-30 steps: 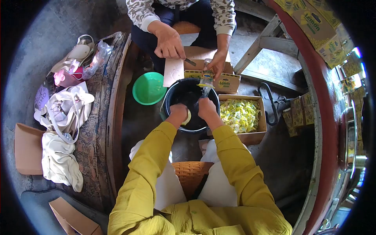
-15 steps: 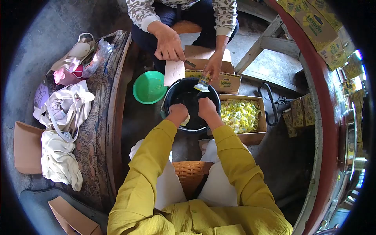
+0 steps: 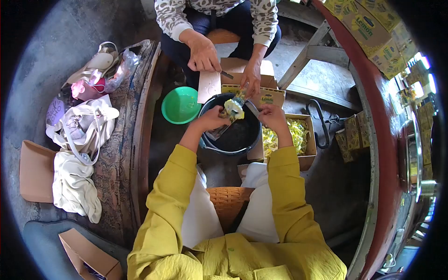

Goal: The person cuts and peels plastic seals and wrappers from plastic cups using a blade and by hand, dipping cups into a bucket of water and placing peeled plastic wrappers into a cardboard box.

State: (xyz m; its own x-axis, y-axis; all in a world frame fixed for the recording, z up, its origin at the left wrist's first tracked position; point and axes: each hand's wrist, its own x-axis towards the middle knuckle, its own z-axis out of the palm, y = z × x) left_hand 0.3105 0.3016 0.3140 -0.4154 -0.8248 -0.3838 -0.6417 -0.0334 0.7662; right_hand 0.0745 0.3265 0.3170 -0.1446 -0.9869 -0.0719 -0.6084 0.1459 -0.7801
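Note:
My left hand (image 3: 211,120) is closed around a small bunch of yellow-and-white plastic sachets (image 3: 233,109) above the black bucket (image 3: 238,135). Over the bucket's right rim, my right hand (image 3: 274,115) pinches the end of a flat greyish strip (image 3: 252,109), whose kind I cannot make out. Just beyond, a co-worker's hand (image 3: 252,77) holds a sachet (image 3: 241,96) close to my bunch. The co-worker's other hand (image 3: 204,55) rests by a pale cardboard flap (image 3: 209,87), near a small dark flat piece (image 3: 227,74).
A green basin (image 3: 181,106) stands left of the bucket. To the right, an open carton (image 3: 308,161) holds many yellow sachets. A printed lemon carton (image 3: 273,96) sits behind the bucket. A low bench (image 3: 123,140) with bags lies left; a red-edged table (image 3: 368,116) runs along the right.
Both my hands have risen out of the bucket; the left now shows sachets, and the right has moved right with the strip. The co-worker's sachet hand has shifted little.

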